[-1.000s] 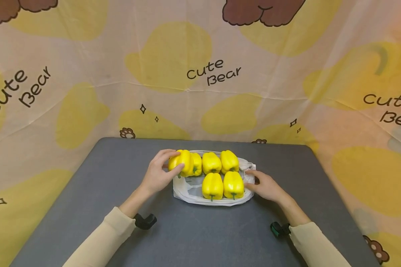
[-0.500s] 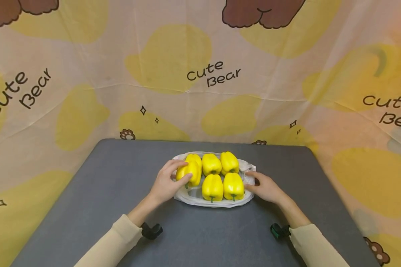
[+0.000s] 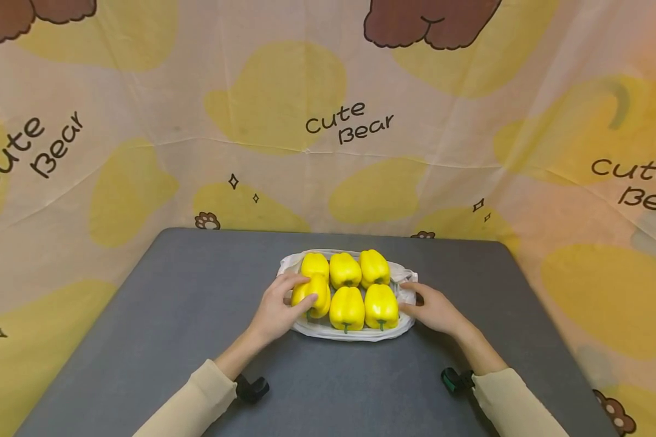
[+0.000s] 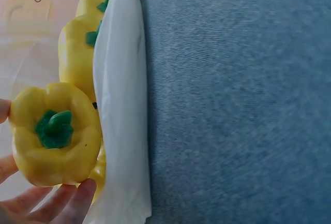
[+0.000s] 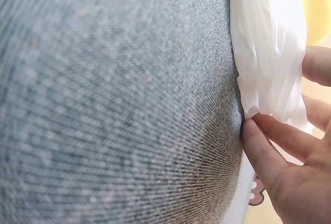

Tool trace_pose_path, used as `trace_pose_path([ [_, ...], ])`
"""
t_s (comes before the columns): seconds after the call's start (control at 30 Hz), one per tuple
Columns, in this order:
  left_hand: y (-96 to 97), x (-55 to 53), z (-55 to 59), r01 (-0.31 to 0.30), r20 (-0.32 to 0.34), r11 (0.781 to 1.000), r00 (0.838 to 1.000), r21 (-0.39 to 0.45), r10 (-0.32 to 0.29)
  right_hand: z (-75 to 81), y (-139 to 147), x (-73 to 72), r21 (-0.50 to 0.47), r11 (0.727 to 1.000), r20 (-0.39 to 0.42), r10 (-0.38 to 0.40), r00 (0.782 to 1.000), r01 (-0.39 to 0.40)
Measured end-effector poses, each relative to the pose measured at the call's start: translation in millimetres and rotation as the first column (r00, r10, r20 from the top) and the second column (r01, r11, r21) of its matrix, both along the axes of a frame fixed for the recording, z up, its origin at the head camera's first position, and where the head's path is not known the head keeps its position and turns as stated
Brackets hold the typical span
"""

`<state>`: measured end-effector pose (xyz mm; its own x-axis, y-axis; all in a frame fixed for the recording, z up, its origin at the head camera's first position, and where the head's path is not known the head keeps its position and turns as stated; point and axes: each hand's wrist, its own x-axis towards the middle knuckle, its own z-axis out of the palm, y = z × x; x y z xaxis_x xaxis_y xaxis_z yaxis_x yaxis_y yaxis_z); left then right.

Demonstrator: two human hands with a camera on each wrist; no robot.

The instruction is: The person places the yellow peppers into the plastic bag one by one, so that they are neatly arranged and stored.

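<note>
My left hand (image 3: 276, 308) grips a yellow bell pepper (image 3: 319, 296) at the near left of a white plastic bag (image 3: 350, 334) with its rim rolled down. In the left wrist view that bell pepper (image 4: 57, 133) shows its green stem, with fingers spread round its sides. Several more yellow peppers (image 3: 347, 308) stand inside the bag in two rows. At the bag's right end, my right hand (image 3: 436, 308) holds the edge. The right wrist view shows the fingers of that hand (image 5: 300, 182) curled about the white plastic (image 5: 271, 53); part of the hand is out of frame.
The bag rests on a dark grey table (image 3: 350, 388) toward its far side. A patterned cloth (image 3: 284, 97) with bear prints and lettering hangs behind and beside the table. Black straps with small devices (image 3: 253, 388) sit on both wrists.
My left hand has moved the pepper from the back left of the bag toward me and slightly right, down into the front row. The right hand has stayed at the bag's edge.
</note>
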<state>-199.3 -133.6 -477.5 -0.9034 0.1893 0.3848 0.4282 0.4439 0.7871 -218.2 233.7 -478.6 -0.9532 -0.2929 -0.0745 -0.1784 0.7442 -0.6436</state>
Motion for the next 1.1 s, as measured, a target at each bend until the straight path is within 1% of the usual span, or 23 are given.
trace_pose_path([
  [0.2,0.0,1.8,-4.9,-0.014,0.017,1.000,1.000,-0.012,0.014,2.2,-1,1.7,-0.002,1.000,-0.001,0.000,1.000,0.000],
  [0.37,-0.1,3.3,-7.7,-0.028,0.012,0.998,1.000,-0.055,0.029,1.8,-1,1.5,0.000,1.000,-0.008,0.003,1.000,-0.003],
  [0.5,0.6,4.4,-11.3,-0.035,0.032,0.994,0.999,-0.100,0.039,2.1,-1,1.2,0.001,1.000,-0.010,0.003,1.000,-0.003],
  [0.63,2.7,4.7,-14.4,-0.043,0.041,0.992,0.998,-0.119,0.048,3.0,-2,1.3,0.000,1.000,-0.012,0.006,1.000,-0.006],
  [0.8,6.5,5.3,-15.3,-0.052,0.027,0.987,0.998,-0.155,0.057,3.8,-2,1.6,0.000,1.000,-0.009,0.001,1.000,-0.001],
  [0.93,8.1,5.2,-15.1,-0.062,0.036,0.979,0.997,-0.193,0.070,3.4,-2,1.8,0.002,1.000,-0.011,0.004,1.000,-0.004],
  [1.1,8.1,4.3,-10.2,-0.056,0.051,0.974,0.996,-0.218,0.068,3.5,-2,1.6,0.004,1.000,-0.012,0.006,1.000,-0.006],
])
